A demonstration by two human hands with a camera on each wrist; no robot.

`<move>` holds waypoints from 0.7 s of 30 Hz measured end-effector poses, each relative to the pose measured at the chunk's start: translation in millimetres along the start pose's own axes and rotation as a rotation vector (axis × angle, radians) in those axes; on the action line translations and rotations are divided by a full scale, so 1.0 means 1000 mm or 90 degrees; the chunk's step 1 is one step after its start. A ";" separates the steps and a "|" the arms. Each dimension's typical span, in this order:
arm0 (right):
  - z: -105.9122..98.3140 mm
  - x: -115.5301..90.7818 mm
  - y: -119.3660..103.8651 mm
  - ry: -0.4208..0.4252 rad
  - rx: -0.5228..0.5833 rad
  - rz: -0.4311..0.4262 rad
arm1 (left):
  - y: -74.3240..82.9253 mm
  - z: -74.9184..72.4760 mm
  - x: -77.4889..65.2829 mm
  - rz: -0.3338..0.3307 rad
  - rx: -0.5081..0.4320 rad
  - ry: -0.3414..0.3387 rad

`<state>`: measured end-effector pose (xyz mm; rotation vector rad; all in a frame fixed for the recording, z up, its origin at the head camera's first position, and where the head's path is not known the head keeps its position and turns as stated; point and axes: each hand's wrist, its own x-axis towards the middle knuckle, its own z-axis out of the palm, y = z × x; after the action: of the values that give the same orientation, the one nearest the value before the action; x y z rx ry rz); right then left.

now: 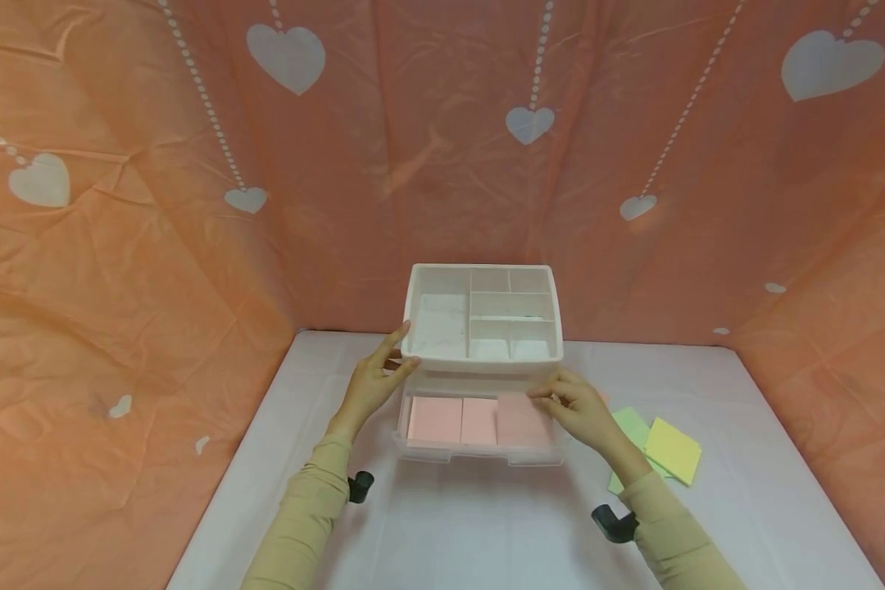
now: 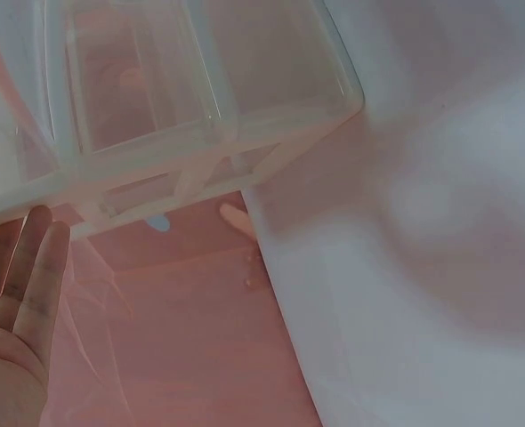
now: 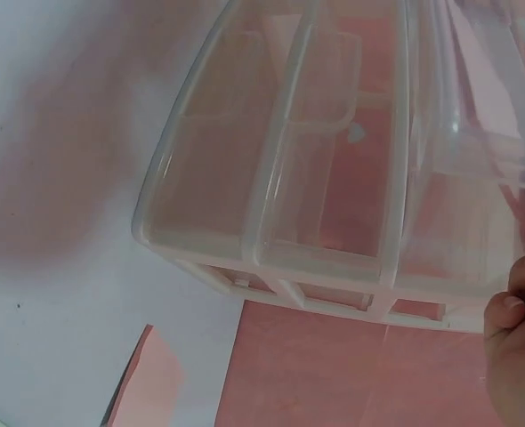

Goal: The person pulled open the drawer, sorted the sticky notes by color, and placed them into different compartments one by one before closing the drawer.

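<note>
A white drawer organizer [image 1: 483, 365] with a divided top tray stands at the back of the table. Its clear top drawer [image 1: 479, 456] is pulled out toward me, with pink sticky note pads [image 1: 435, 419] lying side by side in it. At the drawer's right end, my right hand [image 1: 578, 410] pinches a pink sticky note pad [image 1: 522, 422] by its upper right part. My left hand [image 1: 369, 389] rests against the organizer's left front corner, fingers along the side and thumb at the front edge. The left wrist view shows its fairly straight fingers [image 2: 44, 276] touching the frame.
Right of the organizer lie a yellow sticky note pad [image 1: 673, 451] and green sticky notes [image 1: 632, 424], partly behind my right forearm. In the right wrist view, a pink pad [image 3: 151, 382] lies on the table beside the organizer. Orange cloth [image 1: 450, 180] with white hearts surrounds the table.
</note>
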<state>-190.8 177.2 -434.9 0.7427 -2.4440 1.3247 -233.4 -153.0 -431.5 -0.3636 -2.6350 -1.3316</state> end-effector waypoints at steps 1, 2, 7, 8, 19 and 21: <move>0.000 0.000 0.000 -0.004 -0.001 0.002 | 0.000 0.000 0.000 0.001 0.000 0.000; 0.000 0.000 0.000 -0.006 -0.004 0.005 | 0.000 0.000 0.000 0.002 -0.001 0.001; 0.000 0.000 0.000 -0.010 -0.025 0.017 | -0.001 0.000 0.000 0.007 -0.006 0.006; 0.000 0.000 0.000 -0.010 -0.029 0.018 | -0.001 0.000 0.000 0.008 -0.008 0.007; 0.003 0.000 0.001 0.015 -0.030 -0.014 | -0.003 0.002 0.001 0.008 -0.001 0.009; 0.003 0.000 0.001 0.017 -0.022 -0.007 | -0.003 0.002 0.001 0.009 -0.001 0.009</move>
<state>-191.2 175.6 -437.6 0.7242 -2.4331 1.2766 -235.5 -153.3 -434.8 -0.3702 -2.6155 -1.3272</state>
